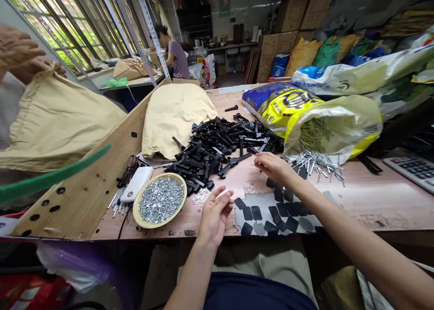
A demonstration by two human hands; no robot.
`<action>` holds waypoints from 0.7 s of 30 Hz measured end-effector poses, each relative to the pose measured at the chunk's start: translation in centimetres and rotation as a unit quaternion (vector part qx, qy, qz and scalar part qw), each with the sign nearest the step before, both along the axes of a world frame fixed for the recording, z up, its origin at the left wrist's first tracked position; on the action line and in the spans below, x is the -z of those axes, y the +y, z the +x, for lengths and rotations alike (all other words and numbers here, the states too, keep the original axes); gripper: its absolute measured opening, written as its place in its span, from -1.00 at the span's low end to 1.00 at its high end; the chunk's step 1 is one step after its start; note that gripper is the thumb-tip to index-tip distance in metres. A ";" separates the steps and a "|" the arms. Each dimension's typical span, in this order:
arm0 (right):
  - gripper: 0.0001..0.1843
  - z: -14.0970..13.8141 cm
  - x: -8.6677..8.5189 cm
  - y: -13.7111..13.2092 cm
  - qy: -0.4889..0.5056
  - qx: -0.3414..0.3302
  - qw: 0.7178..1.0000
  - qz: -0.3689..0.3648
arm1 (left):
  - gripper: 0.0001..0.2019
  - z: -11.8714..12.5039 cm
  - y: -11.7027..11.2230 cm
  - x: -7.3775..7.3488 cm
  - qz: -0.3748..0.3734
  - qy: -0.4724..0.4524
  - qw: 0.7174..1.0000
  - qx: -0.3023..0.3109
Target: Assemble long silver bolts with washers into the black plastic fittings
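My left hand (215,215) is raised over the front edge of the table, palm turned inward. Its fingers are loosely curved and apart, with nothing visible in them. Close by lie small loose nuts (200,196) and a yellow bowl (136,210) filled with small metal nuts (161,199). My right hand (275,167) is stretched forward, its fingers slightly bent and apart, near the right edge of a heap of black plastic parts (217,149). No held thing shows in it. Below my right forearm, black pads (274,214) lie on a grey sheet (240,219).
Metal rods (313,163) spill beside an open yellow-and-blue sack (288,104). A beige cloth bag (174,115) stands behind the heap. A white power bank (137,183) lies by a wooden side board (101,174). Another person's hands (23,52) are at far left; a calculator (413,167) is at right.
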State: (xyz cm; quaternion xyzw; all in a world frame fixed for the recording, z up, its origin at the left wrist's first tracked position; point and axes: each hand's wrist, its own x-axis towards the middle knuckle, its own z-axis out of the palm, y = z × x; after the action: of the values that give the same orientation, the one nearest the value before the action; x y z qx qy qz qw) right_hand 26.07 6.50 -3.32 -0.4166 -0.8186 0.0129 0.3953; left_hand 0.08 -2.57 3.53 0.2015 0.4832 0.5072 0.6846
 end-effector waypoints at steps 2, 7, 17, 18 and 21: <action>-0.83 -0.8 -1.8 -2.1 0.096 0.033 0.994 0.033 | -0.62 0.7 0.4 -0.2 -0.030 -0.052 0.998 -0.007; -0.86 -4.6 -5.2 -9.1 0.139 0.004 0.989 -0.051 | -0.64 2.0 1.0 -0.6 -0.040 -0.094 0.995 0.014; -0.86 -6.4 -5.2 -12.0 0.057 0.086 0.993 -0.050 | -0.41 2.5 0.4 0.2 0.047 -0.013 0.996 0.076; -0.86 -6.4 -5.3 -12.1 0.045 0.091 0.994 -0.040 | -0.41 2.5 0.4 0.2 0.059 0.002 0.996 0.074; -0.87 -6.6 -5.5 -12.2 0.012 0.097 0.995 -0.026 | -0.40 2.6 0.3 0.3 0.103 0.056 0.991 0.070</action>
State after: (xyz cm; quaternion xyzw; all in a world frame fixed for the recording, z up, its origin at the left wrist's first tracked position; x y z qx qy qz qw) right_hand 19.44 -5.70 2.16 -0.5043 -0.7688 0.0005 0.3933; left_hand 2.73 -2.30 3.26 0.3329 0.4508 0.4927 0.6657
